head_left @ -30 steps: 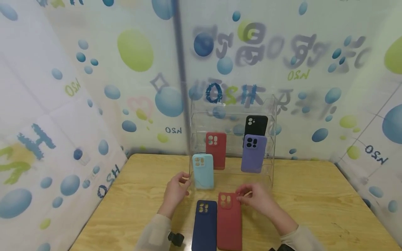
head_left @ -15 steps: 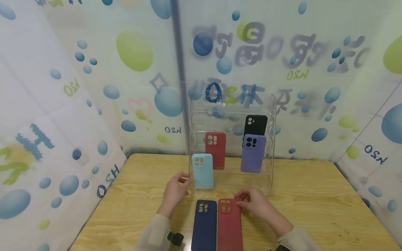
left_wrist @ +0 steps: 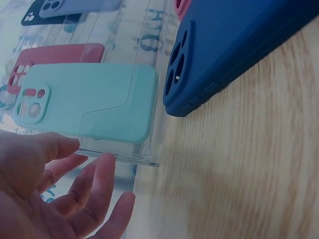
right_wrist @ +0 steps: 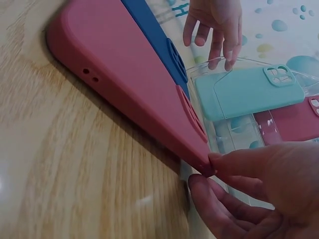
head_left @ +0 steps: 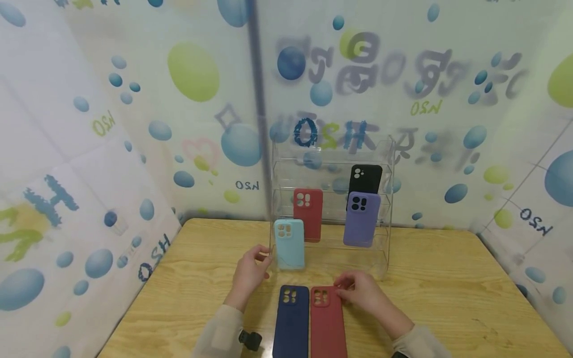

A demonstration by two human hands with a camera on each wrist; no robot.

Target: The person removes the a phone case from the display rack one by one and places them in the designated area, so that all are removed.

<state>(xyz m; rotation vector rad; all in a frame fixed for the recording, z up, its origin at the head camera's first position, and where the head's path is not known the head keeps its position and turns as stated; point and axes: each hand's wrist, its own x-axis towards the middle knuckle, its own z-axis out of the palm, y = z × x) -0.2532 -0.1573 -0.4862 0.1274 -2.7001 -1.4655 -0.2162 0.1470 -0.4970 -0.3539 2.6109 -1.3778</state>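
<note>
The right hand point(head_left: 363, 294) pinches the far right corner of the dark red phone case point(head_left: 327, 323), which lies flat on the wooden table point(head_left: 447, 298) touching the navy case point(head_left: 292, 322) on its left. The left hand point(head_left: 250, 272) hangs relaxed, fingers loosely spread, holding nothing, just left of the clear acrylic rack point(head_left: 331, 204). The rack holds a mint case point(head_left: 289, 244) on the nearest step, a red case point(head_left: 308, 214) and a lilac case point(head_left: 361, 219) above, and a black case point(head_left: 365, 178) farthest back.

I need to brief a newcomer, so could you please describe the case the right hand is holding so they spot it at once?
Start at the clear rack at the table's back. Two cases lie flat before it, and the right hand pinches the top corner of the right one. It is the red case, beside the navy case.
</note>
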